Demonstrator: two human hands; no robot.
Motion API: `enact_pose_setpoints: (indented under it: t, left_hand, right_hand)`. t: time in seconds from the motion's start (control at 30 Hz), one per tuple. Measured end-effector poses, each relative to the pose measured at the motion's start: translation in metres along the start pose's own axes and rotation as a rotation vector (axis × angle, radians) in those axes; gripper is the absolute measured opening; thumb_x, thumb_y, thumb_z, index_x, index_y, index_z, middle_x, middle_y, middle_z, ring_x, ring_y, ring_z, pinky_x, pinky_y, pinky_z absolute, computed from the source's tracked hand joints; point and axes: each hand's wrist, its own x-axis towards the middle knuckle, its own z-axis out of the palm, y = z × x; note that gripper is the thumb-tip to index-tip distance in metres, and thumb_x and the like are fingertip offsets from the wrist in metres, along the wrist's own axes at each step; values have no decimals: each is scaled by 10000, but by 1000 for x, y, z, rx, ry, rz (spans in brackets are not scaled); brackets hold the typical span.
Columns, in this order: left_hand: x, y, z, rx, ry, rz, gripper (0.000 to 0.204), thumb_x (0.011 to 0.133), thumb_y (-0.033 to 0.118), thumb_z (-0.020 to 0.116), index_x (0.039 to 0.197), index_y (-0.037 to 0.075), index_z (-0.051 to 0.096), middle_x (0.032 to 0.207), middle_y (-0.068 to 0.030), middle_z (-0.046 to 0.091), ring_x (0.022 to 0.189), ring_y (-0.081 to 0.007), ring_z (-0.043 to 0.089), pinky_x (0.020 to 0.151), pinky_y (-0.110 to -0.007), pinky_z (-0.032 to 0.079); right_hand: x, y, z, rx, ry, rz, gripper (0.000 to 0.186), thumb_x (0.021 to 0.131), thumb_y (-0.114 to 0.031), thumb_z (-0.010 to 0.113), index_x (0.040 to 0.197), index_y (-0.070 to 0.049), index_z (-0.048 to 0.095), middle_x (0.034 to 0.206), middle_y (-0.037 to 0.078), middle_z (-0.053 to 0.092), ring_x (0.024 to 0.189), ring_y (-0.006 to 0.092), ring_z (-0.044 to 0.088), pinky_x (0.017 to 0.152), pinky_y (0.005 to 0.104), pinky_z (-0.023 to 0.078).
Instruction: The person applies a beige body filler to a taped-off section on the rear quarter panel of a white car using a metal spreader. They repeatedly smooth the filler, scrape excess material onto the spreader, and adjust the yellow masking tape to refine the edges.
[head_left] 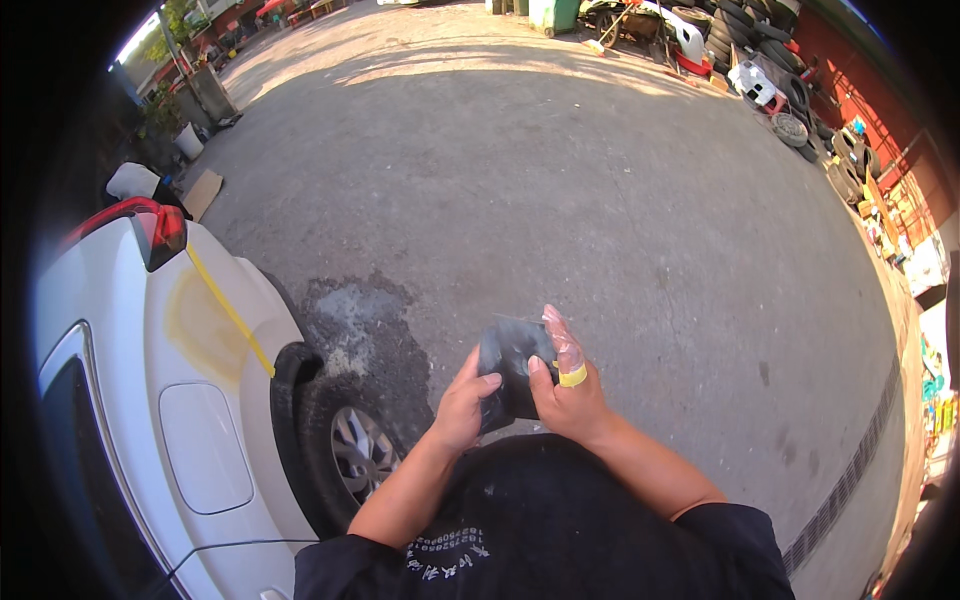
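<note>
In front of my chest both hands hold a dark, dust-smeared sheet that looks like sandpaper (pixel 517 352). My left hand (pixel 464 398) pinches its left side, thumb on top. On the other side, my right hand (pixel 572 392) grips it with the thumb pressed on its face. Clear plastic covers part of the right fingers, bound with a band of yellow tape (pixel 572 376). To my left stands a white car (pixel 208 450). Its rear panel carries a sanded yellowish patch (pixel 205 325) beside a strip of yellow masking tape (pixel 230 308).
The car's rear wheel (pixel 360 450) is near my left elbow, beside a dark stained patch of ground (pixel 365 325). A flat piece of cardboard (pixel 203 195) lies beyond the tail light (pixel 160 232). Stacked tyres (pixel 735 35) and clutter line the right wall. A drain grate (pixel 840 480) crosses the ground.
</note>
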Motion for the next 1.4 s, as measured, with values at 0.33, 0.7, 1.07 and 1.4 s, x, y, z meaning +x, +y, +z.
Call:
enact_pose_setpoints:
  t: [0.33,0.7,1.07,1.4]
  left_hand:
    - [5,0,10,147,48,40,684,700,20,408,1377,-2,320,1246,-120,496,1140,-210,498,989,-329,389]
    - [1,6,3,82,49,5,584,835,36,405,1407,-6,301,1284,-112,486,1176,-187,460,1013,-311,342]
    - [11,-5,10,646,120,315,459,981,172,425,1390,-8,317,1258,-115,506,1162,-180,469,1016,-332,350]
    - [7,-5,7,591,88,106,375,991,201,448,1305,1,402,1175,-67,546,1066,-130,495,946,-291,396]
  right_hand:
    - [17,1,2,9,39,-58,473,864,4,518,1312,78,383,1313,281,467,1207,406,493,1007,414,402]
    - [19,-3,-3,21,49,-86,497,868,8,491,1349,23,367,1273,256,502,1139,410,528,954,410,436]
    - [7,0,4,19,98,-92,452,861,8,540,1287,64,402,1283,282,488,1178,411,516,987,436,421]
    - [26,6,-1,50,82,-173,471,869,26,489,1331,-43,435,1239,191,547,1029,374,587,865,384,487]
